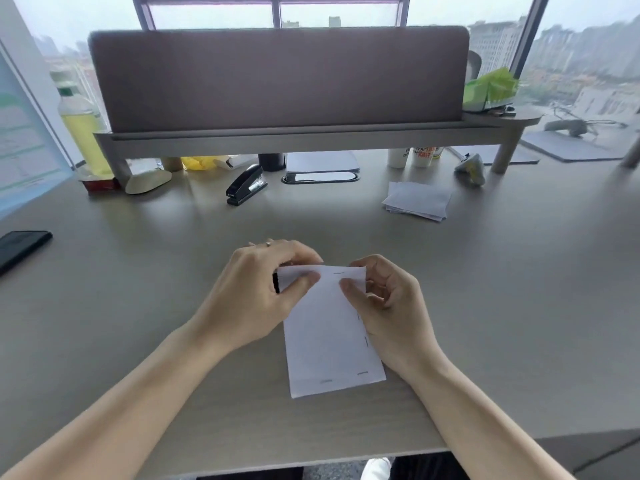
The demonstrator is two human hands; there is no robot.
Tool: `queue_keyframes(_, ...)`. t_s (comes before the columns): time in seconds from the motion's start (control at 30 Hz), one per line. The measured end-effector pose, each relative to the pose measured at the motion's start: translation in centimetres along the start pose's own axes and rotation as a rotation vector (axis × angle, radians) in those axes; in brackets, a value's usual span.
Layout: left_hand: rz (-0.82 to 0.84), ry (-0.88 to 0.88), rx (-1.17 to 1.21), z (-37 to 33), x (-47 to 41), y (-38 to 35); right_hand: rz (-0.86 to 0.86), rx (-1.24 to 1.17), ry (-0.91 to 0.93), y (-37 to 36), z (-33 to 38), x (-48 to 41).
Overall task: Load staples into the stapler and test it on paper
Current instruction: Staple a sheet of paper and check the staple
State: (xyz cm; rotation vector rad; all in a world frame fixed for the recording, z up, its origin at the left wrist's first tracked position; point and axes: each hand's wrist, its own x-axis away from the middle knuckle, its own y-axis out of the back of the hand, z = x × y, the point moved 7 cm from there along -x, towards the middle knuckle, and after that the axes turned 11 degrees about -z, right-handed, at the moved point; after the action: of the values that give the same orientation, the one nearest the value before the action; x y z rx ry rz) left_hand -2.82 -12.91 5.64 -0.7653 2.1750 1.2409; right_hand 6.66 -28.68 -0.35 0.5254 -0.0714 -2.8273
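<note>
Paper sheet (329, 341) on desk (138, 306), staples (363, 373) visible along its edges.

Left hand (263, 289): fingers curled, thumb on top, pinching the sheet's far left corner. A small black object shows at that corner under the hand; identity not discernible.

Right hand (384, 299): thumb and curled fingers pinch the sheet's far right corner.

Stapler (246, 185) stands well beyond the sheet, to its left, untouched. Stack of slips (417, 200) lies beyond the sheet, to its right.

Grey desk (138, 271), windows (571, 46) behind (overcast light).
</note>
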Motion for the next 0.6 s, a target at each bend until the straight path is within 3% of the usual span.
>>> queue_keyframes(0.13,0.196,-0.026,-0.087,0.1,-1.5,-1.2,-0.046,-0.019,-0.006,0.5,-0.1,0.0)
queue_keyframes(0.2,0.131,0.06,-0.015,0.6,-1.8,-0.8,-0.068,-0.062,-0.041,0.8,-0.4,-0.2)
queue_keyframes(0.43,-0.245,0.65,0.516,4.1,-0.8,0.1,-0.156,-0.222,-0.164,1.4,-1.5,-0.6)
queue_keyframes(0.6,-0.164,0.542,0.354,3.3,0.4,0.5,-0.202,-0.205,-0.104,2.0,-1.6,-0.9)
